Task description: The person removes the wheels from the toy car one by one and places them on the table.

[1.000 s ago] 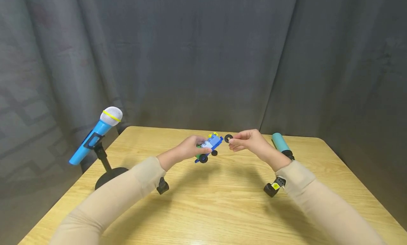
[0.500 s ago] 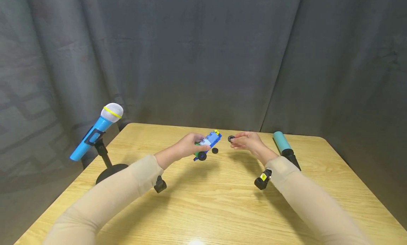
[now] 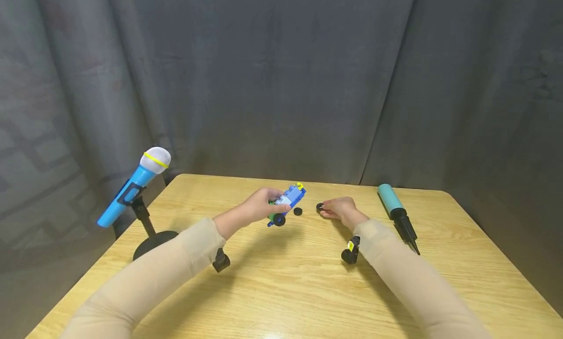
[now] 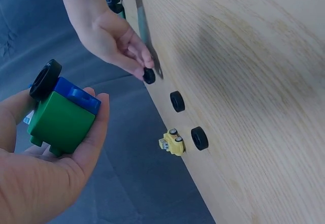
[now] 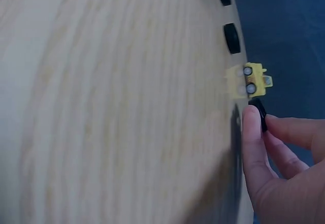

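Note:
My left hand [image 3: 264,205] grips a toy vehicle of blue and green building bricks [image 3: 288,197], raised over the table. A black wheel [image 4: 45,80] sits on its green end in the left wrist view. My right hand [image 3: 345,211] pinches a loose black tyre [image 3: 319,207] between thumb and fingers, low at the tabletop. In the left wrist view two more black tyres stand out on the wood, one nearer tyre [image 4: 199,138] and another tyre [image 4: 177,101]. Beside them is a small yellow toy car [image 4: 173,144].
A blue toy microphone [image 3: 132,182] on a black stand [image 3: 151,243] is at the left of the wooden table [image 3: 272,290]. A teal hand pump [image 3: 390,200] with a black nozzle lies at the right. Dark curtains [image 3: 281,85] hang behind.
My right hand has lowered toward the tabletop with the tyre, its fingers turning downward. The left hand and the brick vehicle have barely shifted.

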{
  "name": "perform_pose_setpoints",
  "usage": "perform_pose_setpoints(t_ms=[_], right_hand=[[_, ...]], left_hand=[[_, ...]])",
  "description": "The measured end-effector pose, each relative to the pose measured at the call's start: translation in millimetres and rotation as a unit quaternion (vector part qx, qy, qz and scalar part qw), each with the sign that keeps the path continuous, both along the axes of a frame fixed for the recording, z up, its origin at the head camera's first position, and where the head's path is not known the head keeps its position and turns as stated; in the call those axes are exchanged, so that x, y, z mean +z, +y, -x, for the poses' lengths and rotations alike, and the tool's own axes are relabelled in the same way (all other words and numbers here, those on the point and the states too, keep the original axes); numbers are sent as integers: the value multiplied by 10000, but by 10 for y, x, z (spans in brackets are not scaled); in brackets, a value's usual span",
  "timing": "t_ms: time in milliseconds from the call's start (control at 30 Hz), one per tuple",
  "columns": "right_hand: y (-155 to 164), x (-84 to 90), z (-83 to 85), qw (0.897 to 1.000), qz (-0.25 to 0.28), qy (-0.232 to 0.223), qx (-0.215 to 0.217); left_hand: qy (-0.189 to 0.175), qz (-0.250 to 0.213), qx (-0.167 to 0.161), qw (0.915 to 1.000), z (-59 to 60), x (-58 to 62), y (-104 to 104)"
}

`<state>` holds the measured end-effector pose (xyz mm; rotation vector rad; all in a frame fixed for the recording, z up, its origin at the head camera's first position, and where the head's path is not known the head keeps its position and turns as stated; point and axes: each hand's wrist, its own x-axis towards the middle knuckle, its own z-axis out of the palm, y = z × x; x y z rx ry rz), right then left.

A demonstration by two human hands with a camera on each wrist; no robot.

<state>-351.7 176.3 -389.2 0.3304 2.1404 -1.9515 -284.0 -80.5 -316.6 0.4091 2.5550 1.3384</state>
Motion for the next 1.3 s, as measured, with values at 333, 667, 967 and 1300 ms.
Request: perform_pose_setpoints(t_ms=[333,667,967,1300], right_hand=[[-73,-57,-36,9982,-566,141,-115],[-97,-18,-52,9972,-753,-1,-44],[-110,37,-115,9973,-739,18,-19],[-98,216,-270,9954,-674,205,646]], left_hand=[[45,5,30,10000,8,-12,-15],[54,-93,-160,9998,-25,-19,-5],[349,-24,-190,9992,-60,-43,-19],[247,-155,-42,9996,-15,-67,12]])
